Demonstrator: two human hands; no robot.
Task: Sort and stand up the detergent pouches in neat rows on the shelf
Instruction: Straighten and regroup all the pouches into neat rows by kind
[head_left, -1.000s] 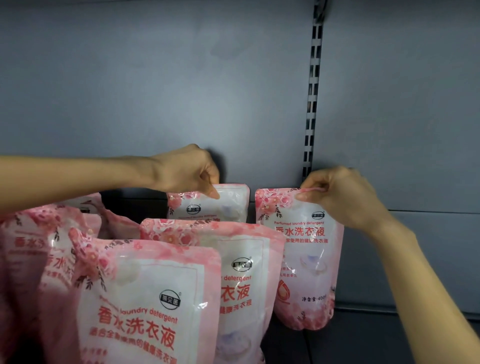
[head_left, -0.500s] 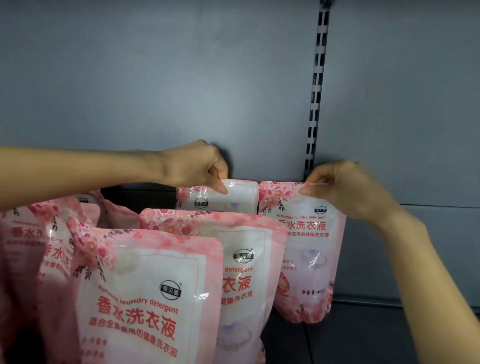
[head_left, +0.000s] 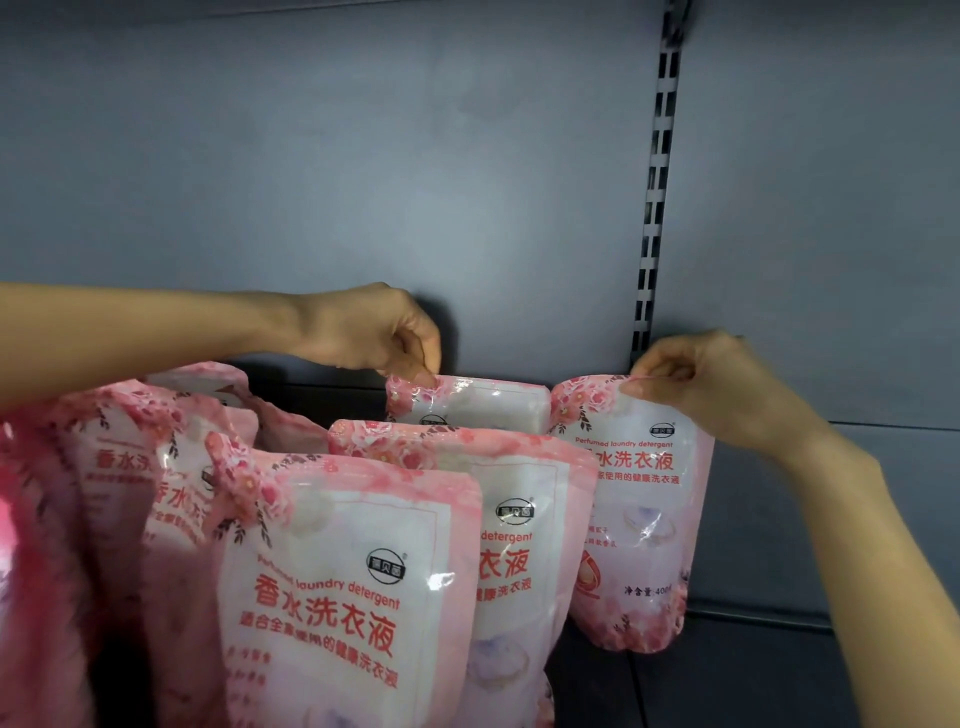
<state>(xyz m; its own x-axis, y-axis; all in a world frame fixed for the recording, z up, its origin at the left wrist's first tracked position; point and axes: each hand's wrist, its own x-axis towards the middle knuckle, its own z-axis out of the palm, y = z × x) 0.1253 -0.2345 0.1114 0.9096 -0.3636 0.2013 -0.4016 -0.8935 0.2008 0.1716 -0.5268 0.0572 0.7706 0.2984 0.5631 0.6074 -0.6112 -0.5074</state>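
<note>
At the back of the shelf (head_left: 753, 675) | left hand (head_left: 374, 332) is pinching top seam of rear pouch (head_left: 483, 405) | right hand (head_left: 696, 379) is pinching top seam of end pouch (head_left: 639, 509) | both are likely handling floppy, liquid-heavy, slick: seam is offering best hold

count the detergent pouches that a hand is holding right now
2. The back-centre pink floral plastic pouch, pinched by the left hand; the back-right pink floral plastic pouch, pinched by the right hand. No other grip shows.
</note>
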